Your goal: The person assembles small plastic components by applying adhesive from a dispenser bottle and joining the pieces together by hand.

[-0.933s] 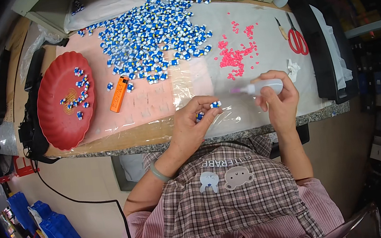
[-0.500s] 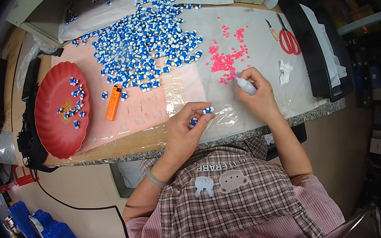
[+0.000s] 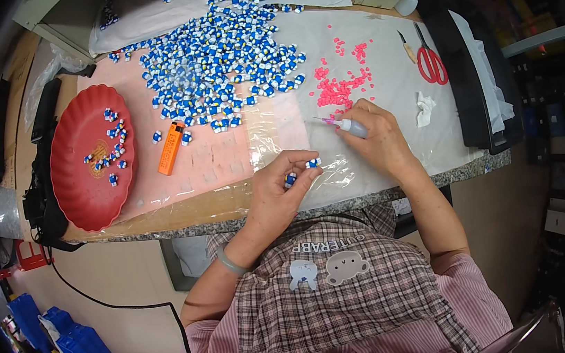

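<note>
My left hand (image 3: 283, 192) pinches small blue-and-white pieces (image 3: 310, 164) between its fingertips, just above the clear plastic sheet near the table's front edge. My right hand (image 3: 377, 139) grips a small grey pen-like tool (image 3: 351, 127) with a pink tip, its point aimed at a scatter of small pink pieces (image 3: 340, 86). A big heap of blue-and-white pieces (image 3: 216, 51) covers the far middle of the table.
A red round plate (image 3: 81, 178) holding several blue-and-white pieces sits at the left. An orange lighter (image 3: 172, 148) lies beside it. Red-handled scissors (image 3: 430, 62) and a crumpled white scrap (image 3: 424, 107) lie to the right. Blue crates (image 3: 72, 347) stand on the floor.
My right hand has moved with the tool from beside my left hand out toward the pink pieces. My left hand has stayed in place with its pieces.
</note>
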`<action>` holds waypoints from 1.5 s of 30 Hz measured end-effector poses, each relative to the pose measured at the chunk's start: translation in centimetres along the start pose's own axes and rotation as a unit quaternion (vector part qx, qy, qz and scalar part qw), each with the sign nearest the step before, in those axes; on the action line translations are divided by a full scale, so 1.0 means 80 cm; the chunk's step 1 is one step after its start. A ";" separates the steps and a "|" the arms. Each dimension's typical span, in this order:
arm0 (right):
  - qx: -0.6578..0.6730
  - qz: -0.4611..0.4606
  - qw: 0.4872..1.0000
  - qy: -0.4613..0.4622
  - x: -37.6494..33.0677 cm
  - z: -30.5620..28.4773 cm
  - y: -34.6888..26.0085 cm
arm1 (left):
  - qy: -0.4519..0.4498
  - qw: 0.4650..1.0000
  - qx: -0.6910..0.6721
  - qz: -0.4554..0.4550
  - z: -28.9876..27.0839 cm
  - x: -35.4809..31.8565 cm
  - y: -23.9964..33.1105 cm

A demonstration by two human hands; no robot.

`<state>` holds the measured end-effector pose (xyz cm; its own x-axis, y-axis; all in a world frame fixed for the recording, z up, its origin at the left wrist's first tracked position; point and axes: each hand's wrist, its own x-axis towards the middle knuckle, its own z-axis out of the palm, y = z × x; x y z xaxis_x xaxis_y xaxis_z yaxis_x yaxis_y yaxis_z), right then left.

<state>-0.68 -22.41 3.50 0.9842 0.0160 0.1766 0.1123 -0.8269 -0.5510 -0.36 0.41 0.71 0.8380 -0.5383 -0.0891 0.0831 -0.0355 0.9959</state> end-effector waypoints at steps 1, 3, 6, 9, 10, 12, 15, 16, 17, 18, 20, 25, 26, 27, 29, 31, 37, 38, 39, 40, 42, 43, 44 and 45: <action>0.000 0.000 1.000 0.000 0.000 -0.001 0.000 | 0.000 1.000 0.000 0.000 0.000 0.000 0.000; 0.012 -0.005 1.000 -0.003 0.000 -0.005 -0.002 | 0.001 1.000 -0.006 0.003 0.000 0.000 -0.001; 0.039 -0.013 0.999 -0.006 0.000 -0.004 -0.001 | 0.001 1.000 0.000 -0.004 0.000 -0.001 0.001; -0.005 -0.070 0.998 -0.005 -0.001 -0.005 0.001 | 0.000 1.000 -0.006 -0.009 0.001 0.000 0.005; -0.009 -0.071 0.997 -0.003 -0.001 -0.006 0.000 | -0.002 1.000 -0.007 -0.006 0.001 0.000 0.004; 0.004 -0.065 0.997 -0.045 -0.002 -0.006 -0.002 | 0.000 1.000 0.003 0.001 0.000 -0.001 0.000; -0.029 -0.070 0.995 -0.073 0.001 -0.012 -0.006 | 0.001 1.000 0.004 -0.005 -0.001 -0.003 0.001; -0.048 -0.063 0.993 -0.087 0.002 -0.013 -0.007 | 0.000 1.000 0.004 -0.004 -0.001 -0.003 0.001; -0.048 -0.062 0.993 -0.086 0.003 -0.014 -0.007 | 0.000 1.000 0.002 -0.005 -0.001 -0.003 0.002; -0.050 -0.059 0.993 -0.091 0.003 -0.015 -0.006 | 0.001 1.000 0.000 -0.007 -0.001 -0.003 0.002; -0.051 -0.057 0.992 -0.096 0.006 -0.015 -0.004 | 0.001 1.000 -0.008 -0.007 0.000 -0.002 0.001; -0.013 -0.049 0.997 -0.066 0.003 -0.011 0.002 | 0.001 1.000 -0.013 -0.009 0.000 -0.002 0.002; -0.012 -0.049 0.996 -0.067 0.002 -0.011 0.002 | 0.000 1.000 -0.012 -0.008 0.000 -0.001 0.001; -0.002 -0.043 0.997 -0.063 0.001 -0.012 0.002 | 0.000 1.000 -0.010 -0.006 0.000 -0.001 0.000; 0.007 -0.037 0.998 -0.059 -0.002 -0.011 0.002 | 0.027 0.999 -0.028 0.008 0.006 0.000 -0.003; 0.014 -0.044 0.998 -0.048 -0.003 -0.012 0.002 | 0.052 0.997 -0.045 0.023 0.006 -0.001 -0.003; 0.008 -0.043 0.997 -0.066 -0.006 -0.011 -0.004 | -0.001 1.000 -0.003 0.000 -0.001 -0.004 0.000; 0.007 -0.044 0.997 -0.065 -0.007 -0.011 -0.004 | 0.000 1.000 -0.008 -0.002 -0.001 -0.004 0.000; 0.009 -0.042 0.997 -0.067 -0.007 -0.012 -0.004 | 0.001 1.000 -0.012 -0.005 0.000 -0.004 0.001; 0.012 -0.040 0.997 -0.068 -0.008 -0.011 -0.004 | 0.000 1.000 -0.012 -0.005 -0.001 -0.004 0.001; 0.018 -0.038 0.996 -0.075 -0.009 -0.013 -0.004 | 0.002 1.000 -0.003 0.003 0.000 -0.004 0.000; 0.024 -0.036 0.996 -0.083 -0.010 -0.013 -0.003 | 0.003 1.000 -0.003 0.003 0.000 -0.003 -0.001; 0.024 -0.036 0.996 -0.083 -0.010 -0.015 -0.003 | 0.004 1.000 -0.008 0.005 0.000 -0.003 -0.002; 0.029 -0.041 0.995 -0.085 -0.010 -0.016 -0.004 | 0.005 1.000 -0.013 0.006 0.000 -0.003 -0.003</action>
<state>-1.65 -22.91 4.60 0.9796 0.1815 0.0860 0.1970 -0.7847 -0.5877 -0.59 0.53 0.47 0.8440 -0.5308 -0.0774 0.0868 -0.0073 0.9962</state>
